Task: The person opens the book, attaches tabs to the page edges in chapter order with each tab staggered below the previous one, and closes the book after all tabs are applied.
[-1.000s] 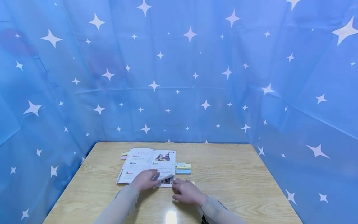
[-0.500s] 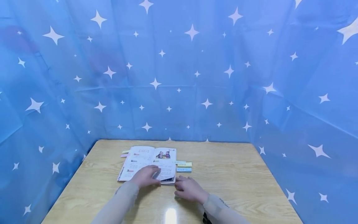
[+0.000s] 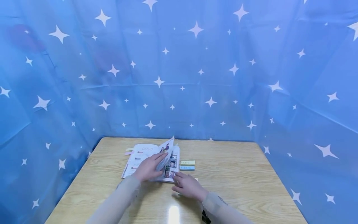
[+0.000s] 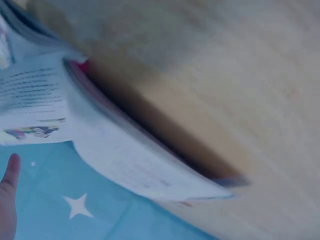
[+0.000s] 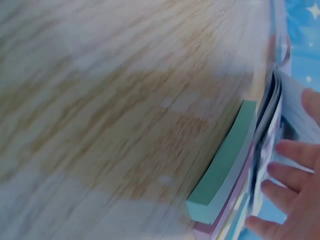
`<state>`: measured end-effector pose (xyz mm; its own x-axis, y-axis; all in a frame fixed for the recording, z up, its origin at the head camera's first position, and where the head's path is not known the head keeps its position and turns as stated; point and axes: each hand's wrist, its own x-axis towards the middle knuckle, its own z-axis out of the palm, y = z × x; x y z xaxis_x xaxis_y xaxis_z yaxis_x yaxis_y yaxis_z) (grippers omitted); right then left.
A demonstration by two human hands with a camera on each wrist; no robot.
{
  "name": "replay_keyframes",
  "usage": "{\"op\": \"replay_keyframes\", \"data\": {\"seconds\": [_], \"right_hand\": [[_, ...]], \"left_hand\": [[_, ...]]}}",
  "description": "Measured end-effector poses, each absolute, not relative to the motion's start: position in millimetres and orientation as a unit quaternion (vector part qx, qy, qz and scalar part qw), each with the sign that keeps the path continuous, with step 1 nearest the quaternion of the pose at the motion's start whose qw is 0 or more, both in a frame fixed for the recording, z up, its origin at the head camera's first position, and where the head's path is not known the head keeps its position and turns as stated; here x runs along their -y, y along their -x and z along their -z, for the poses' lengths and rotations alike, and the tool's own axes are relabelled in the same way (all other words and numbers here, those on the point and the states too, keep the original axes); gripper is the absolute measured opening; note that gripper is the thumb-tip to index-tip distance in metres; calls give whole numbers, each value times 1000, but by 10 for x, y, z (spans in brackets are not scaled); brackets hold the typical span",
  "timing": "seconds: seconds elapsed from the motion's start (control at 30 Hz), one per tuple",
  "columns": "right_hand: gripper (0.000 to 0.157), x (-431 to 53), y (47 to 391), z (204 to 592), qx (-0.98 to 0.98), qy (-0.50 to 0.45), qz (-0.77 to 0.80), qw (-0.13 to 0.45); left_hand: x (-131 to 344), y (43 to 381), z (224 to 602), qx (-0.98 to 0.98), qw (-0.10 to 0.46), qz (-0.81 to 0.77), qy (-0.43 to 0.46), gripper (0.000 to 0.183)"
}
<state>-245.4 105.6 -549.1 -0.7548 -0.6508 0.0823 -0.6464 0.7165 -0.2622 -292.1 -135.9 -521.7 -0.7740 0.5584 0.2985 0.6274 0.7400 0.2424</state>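
One open book of white printed pages [image 3: 141, 158] lay flat on the pale wood-grained table [image 3: 223, 174], close to its far edge and nearer the far left corner than the far right. I judged that a leaf was being turned, and that it was only partly over: the curved white paper leaf [image 3: 167, 147] stood tilted up from the spine, its free edge raised, and the comic page with dark coloured panels [image 3: 172, 164] already showed beneath it. Laying that leaf down on one side or the other appeared to be left undone.

The person's left hand [image 3: 149, 168] reached across the lower middle of the book, its fingers stretched against the raised leaf and the thumb held apart from them. Whether the thumb was bearing on the paper I could not tell; the close view on that side was blurred.

The right hand [image 3: 189, 186] hung at the book's lower right corner with its fingers loosely spread, gripping nothing that I could see. Just beside those fingers was a long green paper strip [image 5: 225, 155], along the book's edge.

A yellow paper tab [image 3: 188, 162] and a blue paper tab [image 3: 187, 168] stuck out toward the table's right edge; a pink paper tab [image 3: 129, 153] poked out on the opposite side. Behind the table's far edge hung a blue cloth curtain with white stars [image 3: 179, 70].
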Motion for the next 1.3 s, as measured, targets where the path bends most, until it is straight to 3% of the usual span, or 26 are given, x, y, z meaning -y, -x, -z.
{"op": "replay_keyframes", "data": {"seconds": [0.27,0.57,0.8,0.93,1.13,1.3], "right_hand": [[64,-987,2440,5509,-938,317,132,49],[67,-961,2401,5562,-938,325,95,77],[68,-1023,2350,5524,-942,313,88,78],[69,-1094,2360,5518,-943,306,99,83],[66,-1173,2369,5503,-941,305,120,83],[68,-1219,2341,5488,-942,300,126,86]], "left_hand": [[1262,2922,5110,898,174,95,393,85],[1145,2824,5046,875,211,-84,428,65],[1111,2768,5118,870,239,-75,425,76],[1095,2711,5209,882,209,-68,416,75],[1116,2658,5356,908,155,-106,374,39],[1131,2661,5427,921,121,-109,353,49]]}}
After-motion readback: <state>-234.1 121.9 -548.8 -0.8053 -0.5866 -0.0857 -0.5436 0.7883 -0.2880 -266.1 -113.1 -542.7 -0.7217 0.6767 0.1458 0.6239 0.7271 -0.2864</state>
